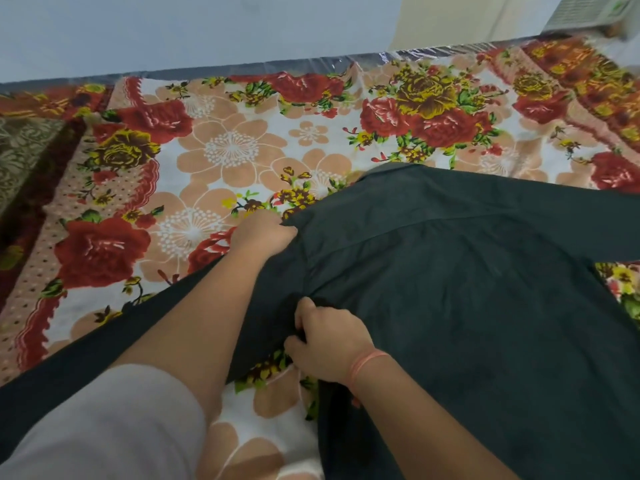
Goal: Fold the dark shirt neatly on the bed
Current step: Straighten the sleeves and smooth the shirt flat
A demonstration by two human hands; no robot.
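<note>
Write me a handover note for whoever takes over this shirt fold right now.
Left hand: grips the dark shirt at its far left edge.
Right hand: pinches the same side, nearer the person.
Shirt: spread on the floral bedsheet, bunched between the hands.
Done: shirt laid out.
Left: no finished fold shows yet, so seemingly all the folding.

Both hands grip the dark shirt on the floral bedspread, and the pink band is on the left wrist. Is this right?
No. The head view shows the pink band on the right wrist, not the left. The left hand and right hand do grip the dark shirt on the floral bedspread.
</note>
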